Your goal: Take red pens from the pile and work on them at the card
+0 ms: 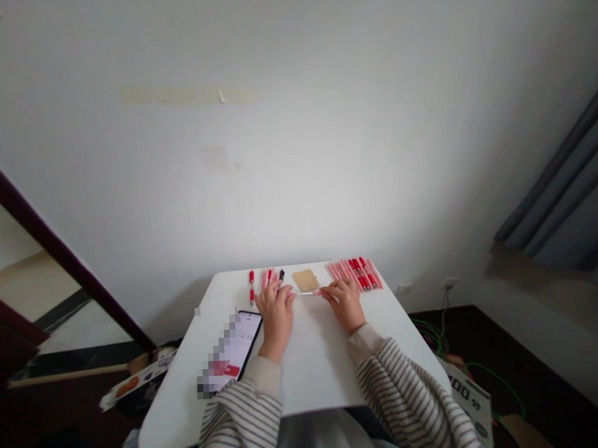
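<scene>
A slim pink-and-white pen (308, 293) lies level between my two hands, low over the table or touching it; I cannot tell which. The fingers of my left hand (276, 313) are closed on its left end. At the other end, my right hand (345, 304) pinches the pink part. Just beyond the pen is a tan square pad (305, 280). Behind my left fingers stand out a black pen (282, 275) and several pink and red pens (266, 276), partly hidden. One red pen (251, 288) lies apart to their left.
A row of several pink and red pens (356, 275) lies at the table's back right. To the left of my left forearm is a phone (239, 344) with a lit screen. The white table (318, 373) meets the wall. Green cables (433, 333) run along the floor at right.
</scene>
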Demonstrator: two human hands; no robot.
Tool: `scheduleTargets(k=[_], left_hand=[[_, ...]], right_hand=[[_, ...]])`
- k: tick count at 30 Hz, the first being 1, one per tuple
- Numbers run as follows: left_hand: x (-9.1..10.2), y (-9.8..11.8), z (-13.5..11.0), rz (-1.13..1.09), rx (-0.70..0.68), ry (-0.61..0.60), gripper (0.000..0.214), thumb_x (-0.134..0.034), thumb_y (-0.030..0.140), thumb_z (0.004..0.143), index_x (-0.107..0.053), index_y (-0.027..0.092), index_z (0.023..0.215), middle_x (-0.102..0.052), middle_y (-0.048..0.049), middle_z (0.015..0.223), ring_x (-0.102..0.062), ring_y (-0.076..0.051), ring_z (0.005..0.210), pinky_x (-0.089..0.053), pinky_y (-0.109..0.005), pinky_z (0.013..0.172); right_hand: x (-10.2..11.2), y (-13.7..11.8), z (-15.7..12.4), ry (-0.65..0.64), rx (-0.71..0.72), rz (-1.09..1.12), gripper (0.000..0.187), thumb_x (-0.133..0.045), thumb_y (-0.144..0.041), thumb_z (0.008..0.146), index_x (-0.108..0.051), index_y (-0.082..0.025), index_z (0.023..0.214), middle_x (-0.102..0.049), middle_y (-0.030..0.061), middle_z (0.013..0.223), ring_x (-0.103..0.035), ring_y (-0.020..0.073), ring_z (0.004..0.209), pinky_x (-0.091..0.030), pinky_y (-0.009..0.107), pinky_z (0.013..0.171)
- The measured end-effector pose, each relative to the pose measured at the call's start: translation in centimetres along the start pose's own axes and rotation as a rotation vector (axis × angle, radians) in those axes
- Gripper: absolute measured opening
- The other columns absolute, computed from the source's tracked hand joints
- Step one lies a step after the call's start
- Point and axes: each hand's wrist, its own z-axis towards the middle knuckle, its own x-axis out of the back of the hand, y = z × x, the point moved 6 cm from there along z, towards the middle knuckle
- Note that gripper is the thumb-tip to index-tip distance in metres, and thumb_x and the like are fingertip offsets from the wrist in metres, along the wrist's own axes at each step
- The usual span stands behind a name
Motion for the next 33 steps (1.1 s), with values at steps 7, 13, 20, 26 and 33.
scheduleTargets(k=[7, 13, 20, 26, 33], left_hand=[[-0.7, -0.6, -0.5, 0.153, 0.053, -0.067, 0.018, -0.062, 0.030, 0.081, -0.073, 0.030, 0.096, -0.060, -0.0071, 0.121, -0.047, -0.030, 0.118, -0.022, -0.063, 0.109], [-1.2, -0.1, -0.5, 0.180, -0.005, -0.101, 0.022, -0.066, 0.028, 0.077, -0.072, 0.029, 0.099, -0.059, -0.0073, 0.123, -0.047, -0.031, 0.119, -0.018, -0.067, 0.110], [-1.7, 0.1, -0.1, 0.163, -0.037, -0.082, 0.017, -0.057, 0.025, 0.082, -0.072, 0.026, 0.091, -0.061, -0.0083, 0.121, -0.048, -0.030, 0.120, -0.020, -0.067, 0.109], [-1.7, 0.2, 0.1, 0.113, -0.024, -0.062, 0.014, -0.057, 0.024, 0.083, -0.071, 0.023, 0.085, -0.061, -0.0079, 0.121, -0.048, -0.030, 0.120, -0.025, -0.063, 0.109], [-1.2, 0.1, 0.3, -0.049, -0.028, 0.014, 0.015, -0.052, 0.021, 0.086, -0.067, 0.020, 0.084, -0.059, -0.0103, 0.120, -0.049, -0.027, 0.120, -0.037, -0.051, 0.102]], right_hand=[[0.3, 1.0, 0.1, 0.050, -0.100, 0.048, 0.016, -0.061, -0.035, 0.090, -0.076, -0.030, 0.094, -0.067, 0.0034, 0.087, -0.047, 0.0219, 0.095, -0.032, 0.038, 0.088], [0.2, 1.1, 0.1, 0.045, -0.101, 0.048, 0.015, -0.063, -0.035, 0.090, -0.076, -0.030, 0.094, -0.067, 0.0032, 0.086, -0.046, 0.0216, 0.094, -0.031, 0.037, 0.088], [0.2, 1.0, 0.1, 0.036, -0.097, 0.032, 0.015, -0.062, -0.035, 0.090, -0.076, -0.031, 0.095, -0.067, 0.0037, 0.086, -0.046, 0.0215, 0.094, -0.031, 0.037, 0.087], [0.5, 0.9, 0.2, 0.038, -0.096, 0.021, 0.014, -0.064, -0.032, 0.089, -0.076, -0.031, 0.094, -0.067, 0.0039, 0.087, -0.045, 0.0219, 0.094, -0.031, 0.037, 0.087], [0.7, 0.9, 0.2, 0.049, -0.090, -0.039, 0.012, -0.067, -0.026, 0.086, -0.077, -0.031, 0.091, -0.066, 0.0040, 0.091, -0.044, 0.0227, 0.098, -0.031, 0.037, 0.086]])
